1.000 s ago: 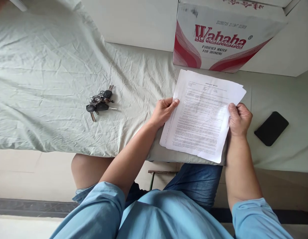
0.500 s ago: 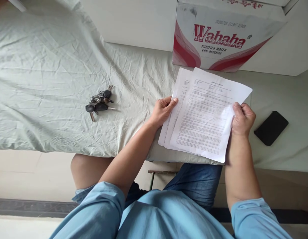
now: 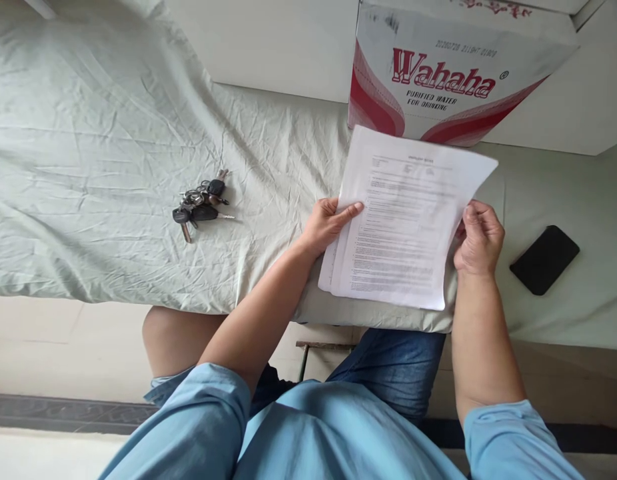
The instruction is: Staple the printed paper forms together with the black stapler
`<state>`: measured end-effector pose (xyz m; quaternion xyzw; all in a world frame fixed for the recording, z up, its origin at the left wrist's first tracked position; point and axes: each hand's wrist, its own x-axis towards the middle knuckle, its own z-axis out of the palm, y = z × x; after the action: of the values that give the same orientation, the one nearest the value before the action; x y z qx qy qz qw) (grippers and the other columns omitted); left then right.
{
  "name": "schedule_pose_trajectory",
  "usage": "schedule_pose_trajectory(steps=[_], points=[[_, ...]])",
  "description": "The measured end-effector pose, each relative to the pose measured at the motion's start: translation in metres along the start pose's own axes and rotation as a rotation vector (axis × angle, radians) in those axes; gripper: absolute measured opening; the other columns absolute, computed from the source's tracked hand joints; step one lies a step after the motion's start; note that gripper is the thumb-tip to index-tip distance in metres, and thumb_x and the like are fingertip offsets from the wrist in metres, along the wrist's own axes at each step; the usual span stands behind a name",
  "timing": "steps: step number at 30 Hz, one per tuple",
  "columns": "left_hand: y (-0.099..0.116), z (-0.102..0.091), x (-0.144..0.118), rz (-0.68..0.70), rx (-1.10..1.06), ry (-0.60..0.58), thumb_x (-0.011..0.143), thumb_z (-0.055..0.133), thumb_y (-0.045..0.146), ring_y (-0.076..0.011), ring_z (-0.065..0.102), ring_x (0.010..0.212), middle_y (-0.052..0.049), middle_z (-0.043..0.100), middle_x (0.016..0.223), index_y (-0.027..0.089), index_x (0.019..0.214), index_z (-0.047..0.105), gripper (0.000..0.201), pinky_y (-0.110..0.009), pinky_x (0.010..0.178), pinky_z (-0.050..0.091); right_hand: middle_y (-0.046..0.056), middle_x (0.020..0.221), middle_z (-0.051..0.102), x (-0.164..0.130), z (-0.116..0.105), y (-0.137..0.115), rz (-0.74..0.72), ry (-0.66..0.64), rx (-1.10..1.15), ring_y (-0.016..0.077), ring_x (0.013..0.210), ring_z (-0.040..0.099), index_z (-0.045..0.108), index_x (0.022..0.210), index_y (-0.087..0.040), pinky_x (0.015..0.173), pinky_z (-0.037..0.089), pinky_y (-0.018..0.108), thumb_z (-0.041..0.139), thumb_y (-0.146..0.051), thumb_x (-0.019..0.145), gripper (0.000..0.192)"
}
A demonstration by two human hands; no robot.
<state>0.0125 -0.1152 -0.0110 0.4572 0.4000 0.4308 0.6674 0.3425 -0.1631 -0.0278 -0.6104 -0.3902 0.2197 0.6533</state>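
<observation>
Several printed paper sheets (image 3: 398, 227) lie in a loose stack near the table's front edge, their left edges slightly fanned. My left hand (image 3: 328, 223) grips the left side of the stack, thumb on top and fingers hidden underneath. At the right edge, my right hand (image 3: 481, 237) is closed with its thumb beside the paper's margin. Its fingertips are partly hidden behind the sheets. The top sheet bends a little upward near that hand.
A Wahaha water carton (image 3: 448, 80) stands just beyond the papers. A bunch of keys (image 3: 203, 203) rests on the pale cloth (image 3: 113, 167) at left. On the right lies a black phone-like rectangle (image 3: 544, 260). White panels (image 3: 278, 47) border the back.
The top sheet has shifted left and slightly away from me, now covering more of the sheets below. My right hand has moved a little left with it; my left thumb reaches further over the paper.
</observation>
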Motion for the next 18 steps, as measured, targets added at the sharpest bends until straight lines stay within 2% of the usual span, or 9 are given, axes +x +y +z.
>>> schedule_pose_trajectory(steps=[3, 6, 9, 11, 13, 15, 18], points=[[-0.007, -0.008, 0.011, 0.087, -0.135, 0.172, 0.079, 0.099, 0.088, -0.0303, 0.089, 0.096, -0.009, 0.089, 0.093, 0.021, 0.106, 0.083, 0.073, -0.040, 0.083, 0.072, 0.005, 0.108, 0.081, 0.001, -0.001, -0.007, 0.117, -0.095, 0.115, 0.0237, 0.099, 0.078, 0.081, 0.122, -0.028, 0.079, 0.068, 0.038, 0.084, -0.095, 0.083, 0.077], [-0.014, -0.016, 0.021, 0.192, -0.231, 0.287, 0.087, 0.093, 0.088, -0.0358, 0.086, 0.129, -0.008, 0.091, 0.106, 0.025, 0.123, 0.080, 0.073, -0.048, 0.107, 0.071, 0.009, 0.123, 0.087, -0.002, -0.001, -0.014, 0.224, -0.250, 0.231, 0.0291, 0.115, 0.083, 0.081, 0.126, -0.029, 0.086, 0.073, 0.044, 0.080, -0.109, 0.073, 0.095], [-0.018, -0.014, 0.022, 0.218, -0.250, 0.298, 0.091, 0.089, 0.087, -0.0363, 0.079, 0.146, -0.008, 0.091, 0.117, 0.027, 0.132, 0.077, 0.074, -0.051, 0.117, 0.067, 0.010, 0.123, 0.090, -0.014, 0.003, -0.016, 0.286, -0.460, 0.230, 0.0340, 0.122, 0.087, 0.082, 0.125, -0.029, 0.096, 0.077, 0.051, 0.090, -0.107, 0.064, 0.099], [-0.017, -0.008, 0.019, 0.198, -0.225, 0.256, 0.090, 0.086, 0.092, -0.0376, 0.078, 0.148, -0.010, 0.091, 0.120, 0.026, 0.131, 0.077, 0.079, -0.050, 0.117, 0.067, 0.010, 0.122, 0.092, -0.024, 0.008, -0.015, 0.283, -0.541, 0.186, 0.0346, 0.128, 0.087, 0.082, 0.128, -0.028, 0.108, 0.075, 0.053, 0.104, -0.093, 0.061, 0.096], [-0.014, -0.001, 0.014, 0.180, -0.219, 0.207, 0.087, 0.085, 0.096, -0.0398, 0.079, 0.146, -0.013, 0.090, 0.120, 0.024, 0.128, 0.077, 0.083, -0.051, 0.116, 0.068, 0.008, 0.126, 0.092, -0.032, 0.014, -0.014, 0.252, -0.523, 0.158, 0.0327, 0.135, 0.086, 0.082, 0.133, -0.029, 0.124, 0.069, 0.053, 0.116, -0.073, 0.057, 0.094], [-0.011, 0.003, 0.012, 0.170, -0.244, 0.167, 0.085, 0.089, 0.094, -0.0413, 0.080, 0.144, -0.013, 0.089, 0.119, 0.023, 0.126, 0.078, 0.082, -0.054, 0.116, 0.068, 0.006, 0.128, 0.091, -0.035, 0.019, -0.014, 0.201, -0.420, 0.165, 0.0314, 0.139, 0.084, 0.083, 0.133, -0.029, 0.135, 0.061, 0.055, 0.119, -0.060, 0.058, 0.089], [-0.006, -0.002, 0.012, 0.192, -0.290, 0.127, 0.080, 0.100, 0.080, -0.0408, 0.079, 0.144, -0.012, 0.089, 0.122, 0.023, 0.119, 0.080, 0.072, -0.055, 0.118, 0.067, 0.005, 0.126, 0.091, -0.029, 0.021, -0.023, 0.108, -0.203, 0.231, 0.0343, 0.142, 0.083, 0.085, 0.117, -0.028, 0.137, 0.059, 0.063, 0.115, -0.054, 0.061, 0.069]])
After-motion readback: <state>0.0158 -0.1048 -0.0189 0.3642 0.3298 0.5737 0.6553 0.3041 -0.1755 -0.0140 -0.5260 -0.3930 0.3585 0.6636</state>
